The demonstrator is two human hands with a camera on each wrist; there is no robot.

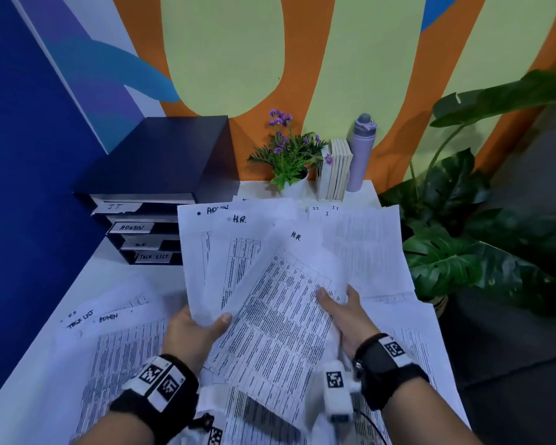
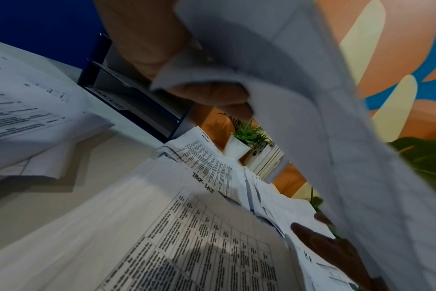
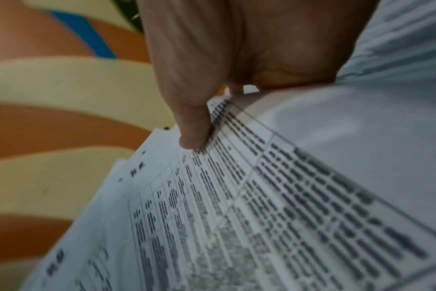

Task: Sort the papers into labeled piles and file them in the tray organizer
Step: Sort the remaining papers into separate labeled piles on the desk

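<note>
I hold a fanned bunch of printed sheets (image 1: 270, 284) above the table; their top corners read ADMIN, H.R. and H.R. My left hand (image 1: 199, 329) grips the bunch at its lower left, thumb on top, fingers underneath (image 2: 212, 96). My right hand (image 1: 341, 311) pinches the front H.R. sheet at its right edge, thumb (image 3: 194, 128) pressed on the print. The dark tray organizer (image 1: 148, 200) stands at the back left, its shelves labelled IT, ADMIN, H.R. and TASK LIST. Loose sheets marked TASK LIST and ADMIN (image 1: 109, 332) lie at the left, and IT sheets (image 1: 366, 245) at the right.
A small potted plant with purple flowers (image 1: 289, 155), a few upright books (image 1: 336, 168) and a lilac bottle (image 1: 361, 152) stand at the table's back edge. A big leafy plant (image 1: 479, 245) stands off the table's right side. A blue wall (image 1: 23, 187) runs along the left.
</note>
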